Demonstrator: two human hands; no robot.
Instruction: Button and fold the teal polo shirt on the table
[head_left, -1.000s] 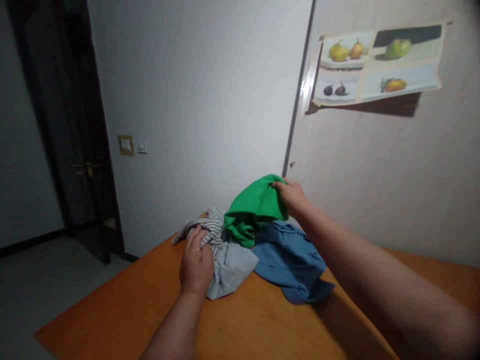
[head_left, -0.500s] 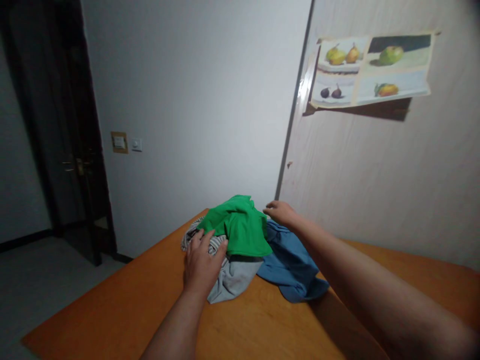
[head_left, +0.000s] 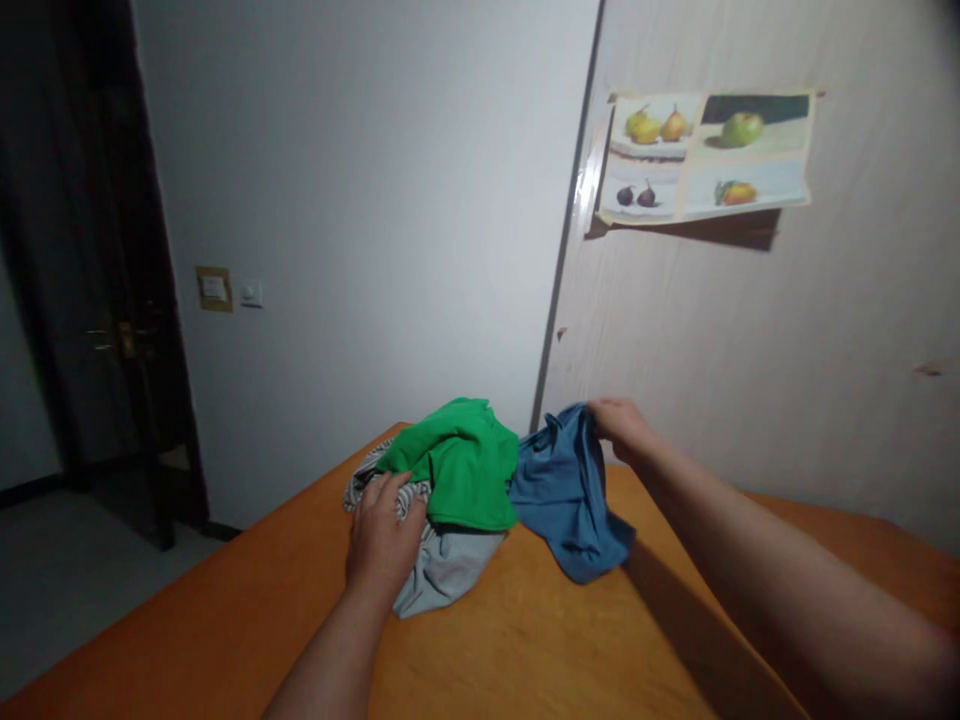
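Note:
A small heap of clothes lies at the far end of an orange wooden table (head_left: 525, 650). A green garment (head_left: 457, 465) sits on top of a grey striped one (head_left: 442, 565). My left hand (head_left: 381, 535) rests fingers-down on the striped cloth, pressing it, right beside the green one. My right hand (head_left: 619, 425) is closed on the upper edge of a blue garment (head_left: 566, 490) and holds that edge lifted off the table, while the rest hangs down to the tabletop.
Two walls meet in a corner just behind the table. A fruit poster (head_left: 701, 155) hangs on the right wall. A light switch (head_left: 214, 288) and a dark door (head_left: 97, 300) are on the left. Grey floor (head_left: 67, 590) lies beyond the table's left edge.
My right hand let go of the green garment, which dropped onto the striped one. It then took hold of the blue garment and lifted its edge. My left hand stayed on the striped cloth.

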